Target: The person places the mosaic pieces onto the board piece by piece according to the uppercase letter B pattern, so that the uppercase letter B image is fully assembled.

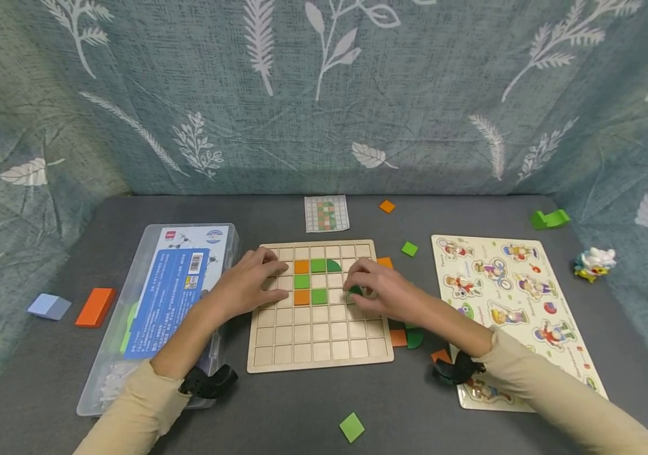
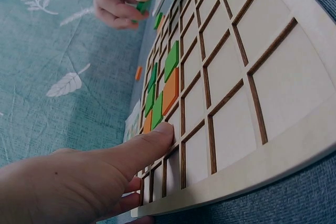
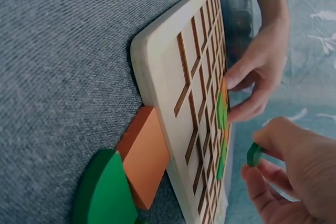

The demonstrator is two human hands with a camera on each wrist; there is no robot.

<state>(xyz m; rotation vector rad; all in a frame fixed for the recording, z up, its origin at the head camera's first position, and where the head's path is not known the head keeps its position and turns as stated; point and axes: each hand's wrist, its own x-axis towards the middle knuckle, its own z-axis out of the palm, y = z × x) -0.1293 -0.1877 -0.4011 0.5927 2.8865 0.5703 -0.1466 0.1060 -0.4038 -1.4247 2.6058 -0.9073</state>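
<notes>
Inspecting the head view: five tiles are seated in the grid board (image 1: 319, 306) (most cells bare). Left wrist view: the left hand (image 2: 79, 179) is pressed flat on it. Right wrist view: a dark green piece (image 3: 254, 155) is pinched by the right hand (image 3: 296, 177) over the board.

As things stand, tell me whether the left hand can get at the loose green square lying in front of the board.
Probably yes. The left hand rests open on the board, holding nothing, and only bare mat lies between it and the green square.
</notes>
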